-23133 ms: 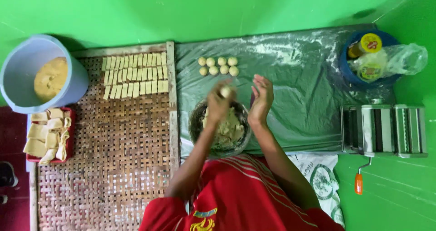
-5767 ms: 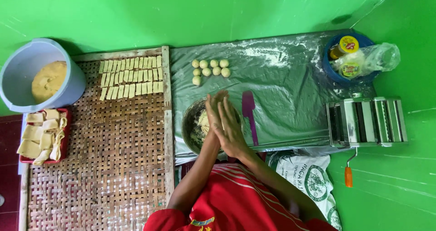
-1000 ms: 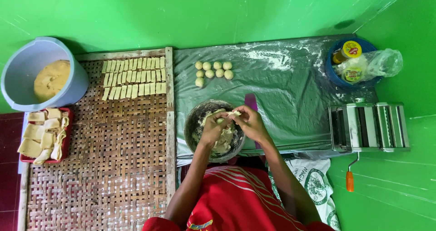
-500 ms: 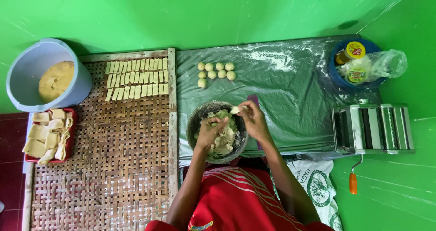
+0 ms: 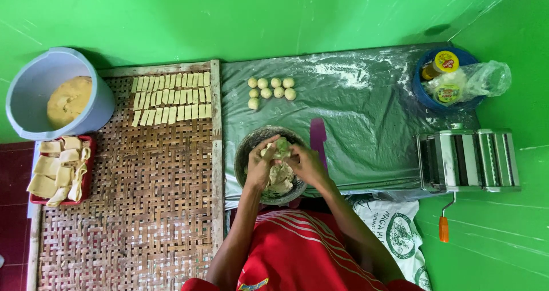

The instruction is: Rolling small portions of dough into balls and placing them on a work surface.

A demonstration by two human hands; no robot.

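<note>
Both hands' grip closes on one pale lump of dough [image 5: 282, 148]: left hand [image 5: 262, 166] and right hand [image 5: 305, 163] meet over the dark bowl [image 5: 247, 151] holding more dough. Step in hand, judged: pinching off and shaping a portion. Seven finished balls [image 5: 271, 87] lie on the floured plastic sheet [image 5: 372, 108]; purple scraper [image 5: 318, 139] just beside the bowl. Next move likely needs rolling between palms.

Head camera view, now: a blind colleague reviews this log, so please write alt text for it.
Seen from above, a person's left hand and right hand together hold a lump of pale dough over a round bowl. Six dough balls lie on a floured plastic sheet; cut dough strips lie on a woven mat.
</note>
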